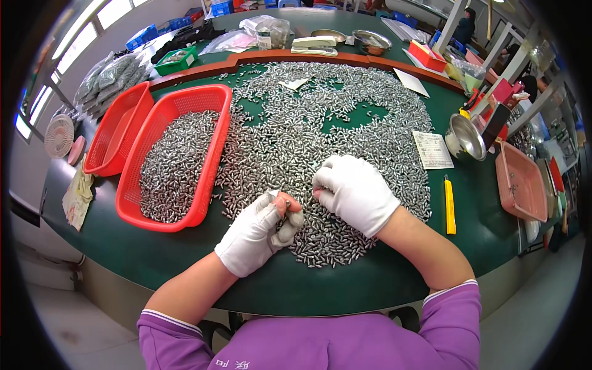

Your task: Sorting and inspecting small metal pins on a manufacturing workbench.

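Observation:
A wide heap of small silver metal parts [277, 148] covers the middle of the green table. My left hand [256, 233], in a white glove with bare fingertips, is closed at the near edge of the heap. Its thumb and forefinger pinch one small metal part [288, 204]. To its right, my right hand [359, 194], gloved in white too, hovers over or rests on the heap; I cannot tell which. Its fingers are curled together, and whatever they may hold is hidden beneath them.
Left of the heap stands a red plastic basket [225, 132] full of similar parts, with a second red basket [117, 132] beside it. On the right lie a printed paper slip [433, 150], a yellow cutter knife [449, 206], a metal bowl [467, 137] and a pink basket [521, 182].

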Demonstrator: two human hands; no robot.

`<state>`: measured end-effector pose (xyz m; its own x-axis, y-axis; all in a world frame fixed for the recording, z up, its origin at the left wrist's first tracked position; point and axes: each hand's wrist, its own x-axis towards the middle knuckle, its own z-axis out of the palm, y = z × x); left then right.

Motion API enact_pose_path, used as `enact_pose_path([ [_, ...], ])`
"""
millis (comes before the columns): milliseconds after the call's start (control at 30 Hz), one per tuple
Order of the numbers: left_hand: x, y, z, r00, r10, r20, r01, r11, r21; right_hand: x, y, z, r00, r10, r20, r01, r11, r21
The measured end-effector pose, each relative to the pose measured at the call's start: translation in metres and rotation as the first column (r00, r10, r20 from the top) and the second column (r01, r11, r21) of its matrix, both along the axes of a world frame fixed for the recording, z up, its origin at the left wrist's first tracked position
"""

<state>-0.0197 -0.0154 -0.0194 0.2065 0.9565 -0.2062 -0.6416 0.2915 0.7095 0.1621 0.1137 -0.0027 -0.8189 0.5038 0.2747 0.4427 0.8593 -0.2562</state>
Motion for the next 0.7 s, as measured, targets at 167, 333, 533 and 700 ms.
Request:
enact_pose_path([
  [167, 0.002, 0.002, 0.002, 0.998, -0.014, 0.066, 0.016, 0.999, -0.031, -0.001, -0.007, 0.020, 0.934, 0.109, -0.341, -0.161, 0.979, -0.128],
  [333, 0.000, 0.001, -0.001, 0.999, -0.039, 0.030, 0.039, 0.999, 0.003, -0.007, -0.021, 0.024, 0.892, 0.158, -0.423, -0.199, 0.978, -0.054],
  [533, 0.003, 0.000, 0.001, 0.999, 0.006, -0.051, -0.009, 0.997, -0.072, -0.007, -0.022, 0.028, 0.923, 0.260, -0.284, -0.225, 0.963, 0.151],
  [700, 0.003, -0.002, 0.002, 0.999, 0.017, -0.031, -0.018, 0.999, -0.051, -0.005, -0.017, 0.023, 0.881, 0.279, -0.383, -0.300, 0.954, 0.004],
])
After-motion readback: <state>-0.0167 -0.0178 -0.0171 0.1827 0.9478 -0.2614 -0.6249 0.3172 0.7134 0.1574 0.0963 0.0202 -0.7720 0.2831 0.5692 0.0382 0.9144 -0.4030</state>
